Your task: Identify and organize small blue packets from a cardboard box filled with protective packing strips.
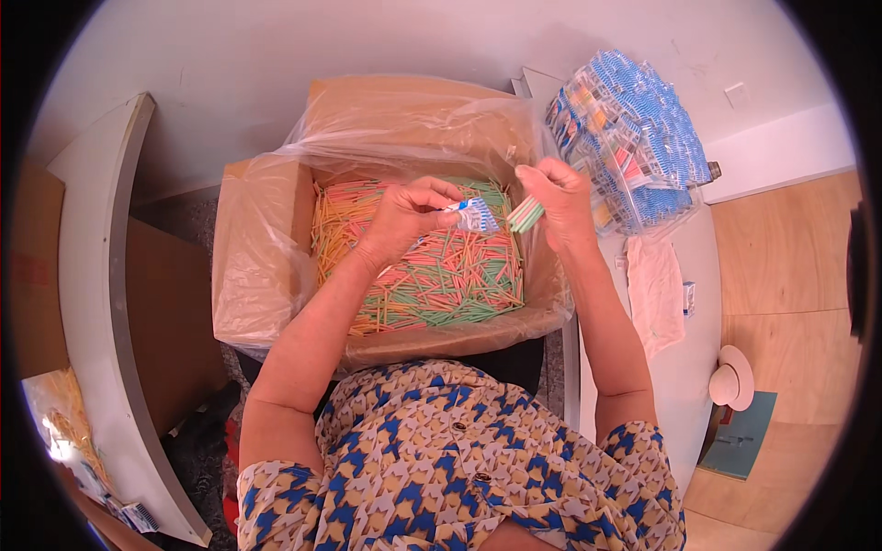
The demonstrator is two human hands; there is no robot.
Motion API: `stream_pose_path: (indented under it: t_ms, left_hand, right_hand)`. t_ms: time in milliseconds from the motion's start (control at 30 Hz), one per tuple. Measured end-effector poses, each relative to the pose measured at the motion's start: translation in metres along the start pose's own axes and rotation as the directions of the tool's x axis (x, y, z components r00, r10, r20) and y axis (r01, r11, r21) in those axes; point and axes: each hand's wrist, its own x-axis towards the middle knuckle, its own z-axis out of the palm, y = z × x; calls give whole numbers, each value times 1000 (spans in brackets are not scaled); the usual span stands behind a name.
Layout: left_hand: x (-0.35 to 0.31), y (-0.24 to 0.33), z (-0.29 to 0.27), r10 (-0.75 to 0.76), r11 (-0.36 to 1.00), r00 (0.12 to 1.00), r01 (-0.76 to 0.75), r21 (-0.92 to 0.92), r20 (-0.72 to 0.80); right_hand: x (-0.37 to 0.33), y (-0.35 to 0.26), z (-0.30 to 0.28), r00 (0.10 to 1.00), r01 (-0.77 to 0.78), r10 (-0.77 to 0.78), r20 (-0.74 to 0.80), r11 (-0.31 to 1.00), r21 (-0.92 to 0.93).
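Note:
A cardboard box (pixel 262 248) lined with clear plastic stands before me, holding a mass of thin pink, green and orange sticks (pixel 441 285). Above the sticks, my left hand (pixel 413 213) pinches a small blue-and-white printed packet (pixel 477 215) between thumb and fingers. Just to its right, my right hand (pixel 556 197) is closed round a small bundle of pale green and whitish sticks (pixel 526 215). The lower ends of that bundle point toward the packet, with a narrow gap between them. Whether the packet's mouth is open I cannot tell.
On the white table (pixel 643 404) at right sits a large clear bag (pixel 634 138) full of blue-and-white packets. A pinkish cloth (pixel 654 289) lies nearer me, with a small packet (pixel 688 299) beside it. A pale hat (pixel 731 378) is farther right; a white panel (pixel 110 303) rises at left.

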Motion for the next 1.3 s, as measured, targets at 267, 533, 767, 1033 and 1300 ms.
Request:
stream_pose_path:
  t_ms: [267,533,767,1033,1300]
  left_hand:
    - [0,3,4,40,999,993,-37,-35,111]
    - [-6,2,4,-50,998,996,53,-32,77]
    - [-3,5,18,-193,976,980,186,112,51]
    - [-9,-4,-24,-84,652,996,76,754,-28]
    - [-8,-13,-41,-87,-187,969,213,959,-232]
  right_hand:
    - [-1,-7,18,975,206,-164,149,921,-332]
    - [-15,-11,35,916,400,-320,241,759,-513]
    - [-36,1,10,916,388,-391,85,817,-426]
    - [-84,33,-100,968,233,-248,20,874,-426]
    - [-133,98,-421,889,-323,-126,-440,507,-799]
